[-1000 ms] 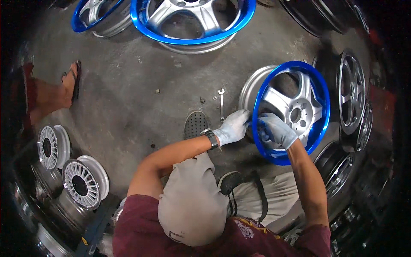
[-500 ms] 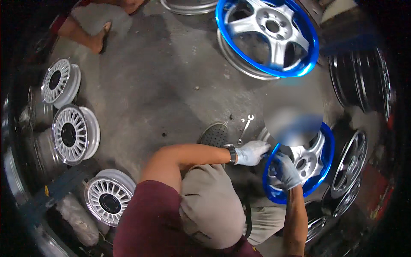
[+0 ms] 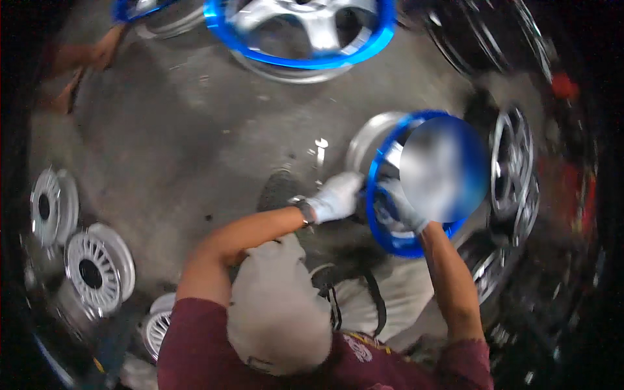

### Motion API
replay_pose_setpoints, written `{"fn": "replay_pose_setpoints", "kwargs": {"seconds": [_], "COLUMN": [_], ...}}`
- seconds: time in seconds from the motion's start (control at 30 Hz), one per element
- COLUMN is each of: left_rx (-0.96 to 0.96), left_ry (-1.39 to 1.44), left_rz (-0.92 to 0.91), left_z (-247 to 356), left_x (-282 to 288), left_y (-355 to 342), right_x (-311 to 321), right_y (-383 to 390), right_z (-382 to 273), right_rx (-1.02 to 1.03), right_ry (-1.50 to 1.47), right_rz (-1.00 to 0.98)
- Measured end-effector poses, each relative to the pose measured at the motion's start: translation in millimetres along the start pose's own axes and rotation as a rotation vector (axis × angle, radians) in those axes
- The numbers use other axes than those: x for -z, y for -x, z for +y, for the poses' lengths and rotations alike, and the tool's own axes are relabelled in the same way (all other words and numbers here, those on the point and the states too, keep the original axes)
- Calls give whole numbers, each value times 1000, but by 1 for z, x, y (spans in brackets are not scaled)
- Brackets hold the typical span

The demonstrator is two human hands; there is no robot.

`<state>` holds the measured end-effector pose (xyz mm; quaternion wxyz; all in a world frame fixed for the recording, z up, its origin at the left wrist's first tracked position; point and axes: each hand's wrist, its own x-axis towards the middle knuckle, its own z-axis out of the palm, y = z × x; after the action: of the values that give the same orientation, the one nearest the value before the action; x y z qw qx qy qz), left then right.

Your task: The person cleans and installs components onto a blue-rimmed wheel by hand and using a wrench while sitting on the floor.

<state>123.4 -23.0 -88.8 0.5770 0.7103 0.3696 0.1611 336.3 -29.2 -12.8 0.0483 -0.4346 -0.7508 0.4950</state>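
A wheel rim (image 3: 380, 224) with a bright blue lip stands tilted on the floor in front of me, to the right. Its silver barrel (image 3: 364, 140) shows behind the lip. My left hand (image 3: 339, 197), in a whitish glove, is at the rim's left outer side with its fingers drawn together. Inside the blue lip is my gloved right hand (image 3: 404, 207), its fingers bent toward that same edge. What the fingertips hold is too smeared to make out. A combination wrench (image 3: 320, 159) lies on the floor beyond my left hand. A blurred patch covers part of the rim.
A larger blue-lipped silver wheel (image 3: 322, 36) rests on another rim at the far side. Silver multi-spoke wheels (image 3: 97, 270) stand along the left. More rims (image 3: 510, 169) stand at the right. A person's bare foot (image 3: 67, 97) is at the far left.
My view has swung, so the rim and wheels sit higher and further left, with motion blur. Both hands stay at the same blue edge of the rim.
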Motion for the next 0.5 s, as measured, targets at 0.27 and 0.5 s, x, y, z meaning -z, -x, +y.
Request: {"fn": "replay_pose_setpoints", "kwargs": {"seconds": [0.27,0.5], "left_rx": [-192,-155], "left_ry": [-33,41], "left_rz": [108,71], "left_z": [-15,-13], "left_x": [-19,-15], "left_y": [-3,5], "right_x": [-28,-19], "right_y": [4,9], "right_z": [28,14], "right_rx": [-148,-195], "right_ry": [-230,-10], "right_rz": [55,35]}}
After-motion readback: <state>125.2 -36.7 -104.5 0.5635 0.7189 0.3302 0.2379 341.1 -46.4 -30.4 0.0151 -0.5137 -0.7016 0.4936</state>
